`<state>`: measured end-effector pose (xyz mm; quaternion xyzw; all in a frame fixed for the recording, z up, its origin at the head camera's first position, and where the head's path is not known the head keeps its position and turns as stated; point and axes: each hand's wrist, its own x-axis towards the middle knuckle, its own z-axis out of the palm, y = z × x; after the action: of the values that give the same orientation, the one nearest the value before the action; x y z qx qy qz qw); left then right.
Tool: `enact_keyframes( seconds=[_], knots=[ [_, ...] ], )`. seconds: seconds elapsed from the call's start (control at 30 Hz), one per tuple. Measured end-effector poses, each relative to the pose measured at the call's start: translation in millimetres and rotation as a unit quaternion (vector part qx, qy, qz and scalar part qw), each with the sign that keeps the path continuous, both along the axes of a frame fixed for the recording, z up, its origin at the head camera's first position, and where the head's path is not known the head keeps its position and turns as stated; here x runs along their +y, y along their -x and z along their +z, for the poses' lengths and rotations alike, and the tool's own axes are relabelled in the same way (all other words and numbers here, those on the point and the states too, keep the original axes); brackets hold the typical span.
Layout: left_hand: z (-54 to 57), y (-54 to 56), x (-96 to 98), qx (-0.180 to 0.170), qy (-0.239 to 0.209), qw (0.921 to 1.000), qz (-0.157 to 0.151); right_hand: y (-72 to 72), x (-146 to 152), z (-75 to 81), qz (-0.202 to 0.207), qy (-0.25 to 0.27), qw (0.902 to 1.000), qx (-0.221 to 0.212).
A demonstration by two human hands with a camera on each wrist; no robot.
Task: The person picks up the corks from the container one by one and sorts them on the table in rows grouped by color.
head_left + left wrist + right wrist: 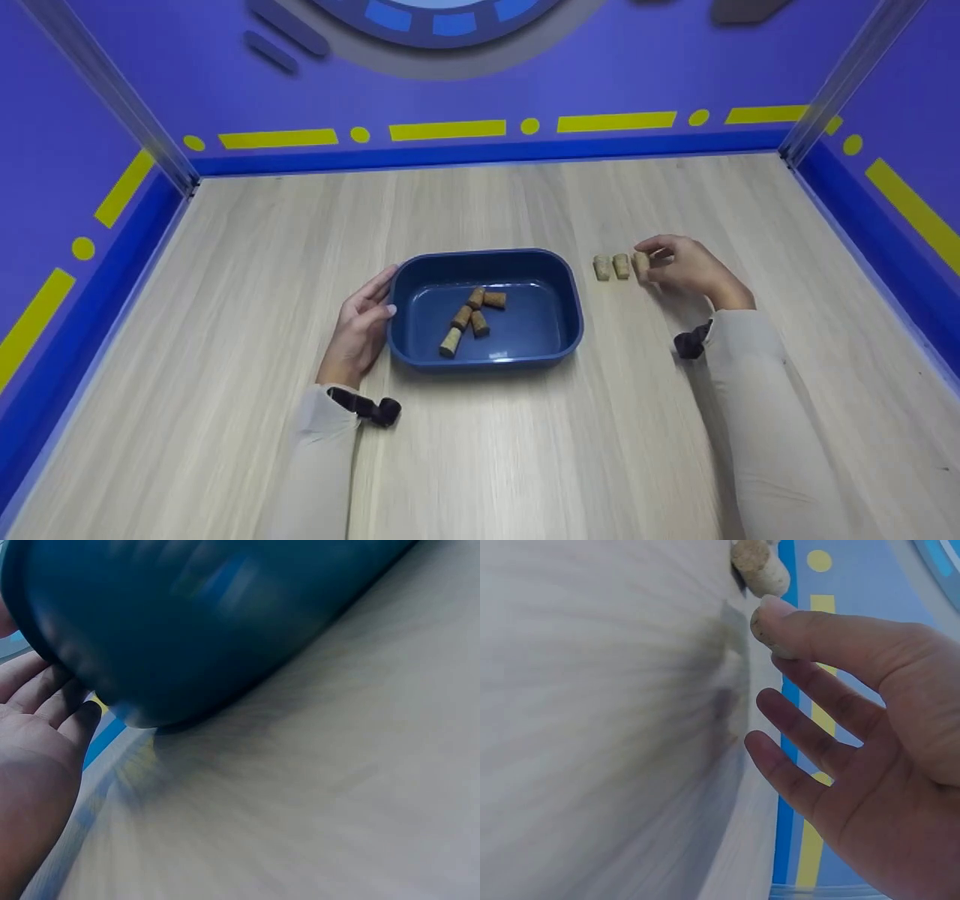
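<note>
A dark blue rectangular bin [486, 363] lies on the table with several tapered corks [462, 318] on its floor, most brown and one paler. My left hand [361, 326] holds the bin's left side, its thumb over the rim and the fingers along the outer wall; the left wrist view shows those fingers [45, 690] against the bin. Right of the bin, my right hand [690, 268] pinches a pale cork [641, 265] between thumb and forefinger, the other fingers spread apart. Two more pale corks [611, 267] stand in a row just left of it.
The light wood-grain table [495, 457] is bordered by blue-purple panels [480, 97] at the back and both sides. Each wrist carries a small black camera, the left one [384, 412] close to the bin's front left corner.
</note>
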<state>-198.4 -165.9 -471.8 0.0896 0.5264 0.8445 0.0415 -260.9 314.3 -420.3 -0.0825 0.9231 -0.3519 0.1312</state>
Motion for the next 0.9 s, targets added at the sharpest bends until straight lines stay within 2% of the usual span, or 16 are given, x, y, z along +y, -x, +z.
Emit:
enact_keyframes(
  seconds=[0.57, 0.9],
  knots=[
    [0.0, 0.9, -0.5, -0.001, -0.010, 0.9999, -0.006, 1.4, 2.3, -4.5, 0.008, -0.012, 0.9999, -0.004],
    [2.2, -1.6, 0.1, -0.007, -0.007, 1.0000, -0.002, 1.6, -0.6, 0.0, -0.001, -0.018, 0.9997, -0.017]
  ],
)
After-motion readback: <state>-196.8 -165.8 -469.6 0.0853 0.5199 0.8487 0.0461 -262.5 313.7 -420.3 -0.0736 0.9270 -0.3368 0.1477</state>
